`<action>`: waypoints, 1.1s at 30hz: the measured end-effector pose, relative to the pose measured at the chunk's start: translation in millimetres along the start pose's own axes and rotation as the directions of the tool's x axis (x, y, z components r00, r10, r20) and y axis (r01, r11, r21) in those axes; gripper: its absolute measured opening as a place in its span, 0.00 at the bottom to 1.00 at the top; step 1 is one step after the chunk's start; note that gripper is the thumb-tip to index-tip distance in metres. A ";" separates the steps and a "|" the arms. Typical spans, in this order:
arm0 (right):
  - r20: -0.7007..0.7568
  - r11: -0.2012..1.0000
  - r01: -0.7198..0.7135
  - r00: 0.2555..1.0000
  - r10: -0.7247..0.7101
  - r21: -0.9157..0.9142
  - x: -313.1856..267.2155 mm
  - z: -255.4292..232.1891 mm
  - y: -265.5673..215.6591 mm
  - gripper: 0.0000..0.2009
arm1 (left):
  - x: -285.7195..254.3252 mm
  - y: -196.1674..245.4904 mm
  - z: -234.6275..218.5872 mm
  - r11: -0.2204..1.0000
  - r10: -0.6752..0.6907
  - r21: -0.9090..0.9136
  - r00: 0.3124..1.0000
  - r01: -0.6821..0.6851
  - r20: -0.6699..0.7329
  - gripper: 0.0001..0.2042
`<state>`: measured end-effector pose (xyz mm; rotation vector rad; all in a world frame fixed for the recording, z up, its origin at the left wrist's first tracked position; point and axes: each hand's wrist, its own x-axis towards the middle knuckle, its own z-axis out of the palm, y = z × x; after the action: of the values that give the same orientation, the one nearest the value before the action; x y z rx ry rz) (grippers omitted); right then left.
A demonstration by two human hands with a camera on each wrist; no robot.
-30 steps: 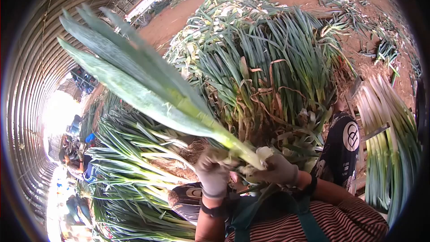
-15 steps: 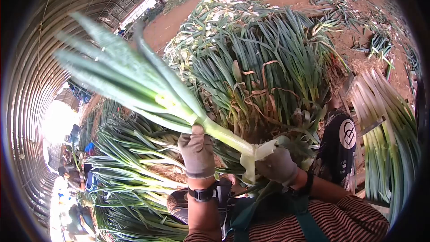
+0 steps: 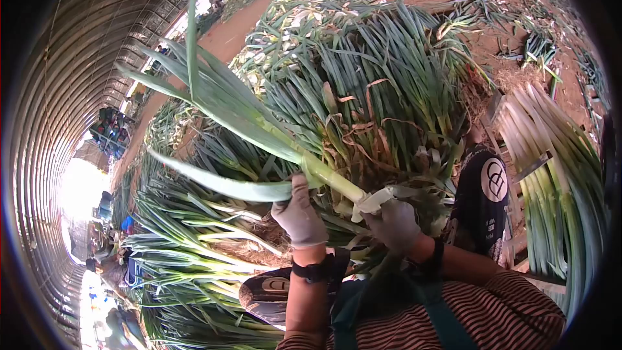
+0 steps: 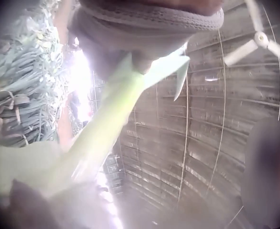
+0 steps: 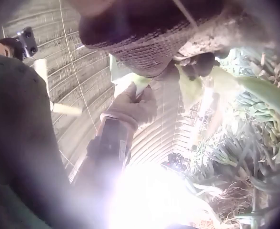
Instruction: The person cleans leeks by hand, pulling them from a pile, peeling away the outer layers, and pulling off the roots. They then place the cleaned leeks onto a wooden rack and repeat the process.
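Note:
A long leek (image 3: 340,183) lies diagonally across the head view, its green leaves fanning to the upper left. My gloved right hand (image 3: 396,225) grips its pale lower end, where a loose, peeled layer (image 3: 376,201) hangs around the stalk. Farther up, my gloved left hand (image 3: 300,220) pinches an outer leaf (image 3: 227,186) that bends away from the rest, thumb against the stalk. In the left wrist view the pale stalk (image 4: 106,119) runs down from the glove. The right wrist view shows the left hand (image 5: 135,106) pinching a green piece; the right fingers are partly hidden.
Upright leeks (image 3: 382,84) are packed in front, with trimmings (image 3: 291,19) heaped behind them. More leeks (image 3: 188,240) with roots lie at the left. Cleaned leeks (image 3: 551,181) rest on a rack at the right, beside a metal bar (image 3: 532,167). People sit far left.
My left hand has gone from the leek's base up to its leaf joint, then drawn one outer leaf down and away. The right hand keeps the lower end, where a peeled layer has come loose.

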<state>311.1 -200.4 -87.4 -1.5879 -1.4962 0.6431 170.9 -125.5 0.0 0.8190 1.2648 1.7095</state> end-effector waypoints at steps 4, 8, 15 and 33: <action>0.033 0.996 -0.088 0.996 0.088 -0.013 -1.0 3.2 4.4 0.13 | -26.3 -26.7 -8.4 0.992 0.125 -0.048 0.950 -0.116 0.285 0.03; -0.001 0.990 0.098 0.995 -0.098 0.097 3.5 -10.1 8.9 0.14 | -74.8 -31.9 -51.8 0.936 -0.013 0.270 0.744 -0.225 0.668 0.05; -0.039 0.992 0.107 0.994 -0.104 0.071 7.1 -9.6 2.8 0.10 | -69.6 4.8 -119.2 0.854 -0.509 0.204 0.849 0.478 0.141 0.30; 0.283 0.937 0.163 0.956 -0.073 -0.310 29.5 -100.7 -75.5 0.20 | 26.8 31.6 -84.6 0.957 0.048 -0.287 0.957 0.038 0.287 0.17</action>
<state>358.1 -199.4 33.0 -1.6901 -1.9718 0.5753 78.3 -140.9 7.4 0.8592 0.7911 1.6565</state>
